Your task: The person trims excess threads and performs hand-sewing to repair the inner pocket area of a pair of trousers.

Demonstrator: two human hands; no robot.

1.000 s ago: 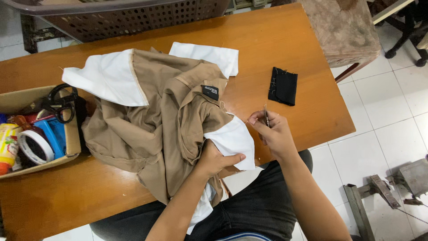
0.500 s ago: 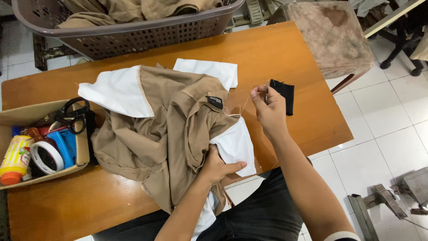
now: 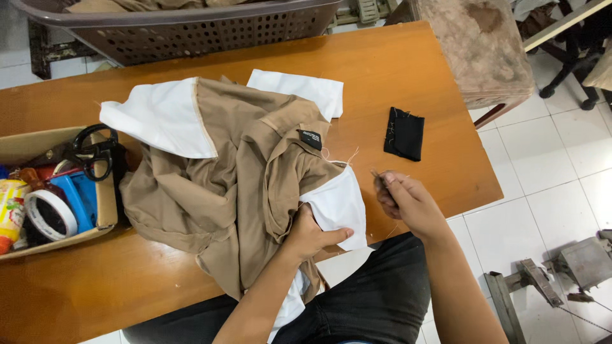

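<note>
A cardboard box (image 3: 105, 204) is sitting at the left end of the wooden table (image 3: 408, 83), holding a roll of tape (image 3: 50, 215), a yellow container (image 3: 11, 207) and a blue item (image 3: 80, 197); black-handled scissors (image 3: 95, 151) are lying across its upper edge, just beside the cloth. A perforated plastic basket (image 3: 191, 28) is standing along the far edge of the table, with tan cloth inside it. A tan garment (image 3: 236, 185) with white pocket linings is lying crumpled over the middle of the table and hanging off the near edge onto the person's lap; a small black label (image 3: 311, 139) is showing near its centre. The left hand (image 3: 309, 237) is gripping the garment at the near edge, fingers closed on the white pocket lining (image 3: 336, 205) and pinning it against the tan cloth. The right hand (image 3: 408, 204) is hovering just right of that lining, fingertips pinched tightly on something thin and dark, seemingly a needle, though it is too small to tell for sure; a pale thread (image 3: 341, 158) is trailing near the lining's top edge. A small black fabric piece (image 3: 404, 132) is lying flat on the table beyond the right hand, well apart from the garment; a worn stool (image 3: 478, 44) is standing off the right end.
</note>
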